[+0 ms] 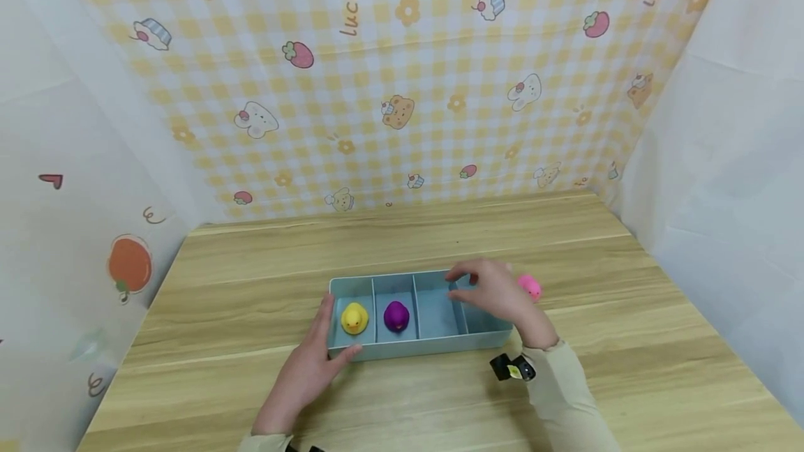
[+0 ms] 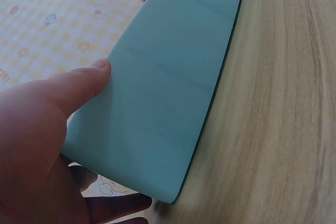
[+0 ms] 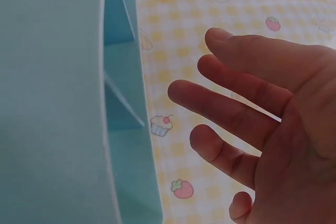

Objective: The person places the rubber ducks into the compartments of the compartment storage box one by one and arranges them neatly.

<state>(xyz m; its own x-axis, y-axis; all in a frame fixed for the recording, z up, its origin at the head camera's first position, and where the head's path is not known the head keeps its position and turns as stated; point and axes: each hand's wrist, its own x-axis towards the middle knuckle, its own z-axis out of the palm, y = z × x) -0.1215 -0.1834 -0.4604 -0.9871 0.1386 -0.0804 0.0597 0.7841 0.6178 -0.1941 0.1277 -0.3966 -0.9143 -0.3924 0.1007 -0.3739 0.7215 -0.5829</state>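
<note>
A light blue box with a row of compartments lies on the wooden table. A yellow toy duck sits in its leftmost compartment, and a purple toy duck occupies the one beside it. My left hand touches the box's left end, its thumb against the front wall and its fingers along the end wall. Over the right part of the box is my right hand, fingers spread and loosely bent, with nothing in it. Just right of the box, a pink toy duck is partly hidden behind that hand.
The third compartment shows a bare floor; my right hand partly covers the rightmost one. A yellow checked cloth hangs behind the table, with white cloth along the sides.
</note>
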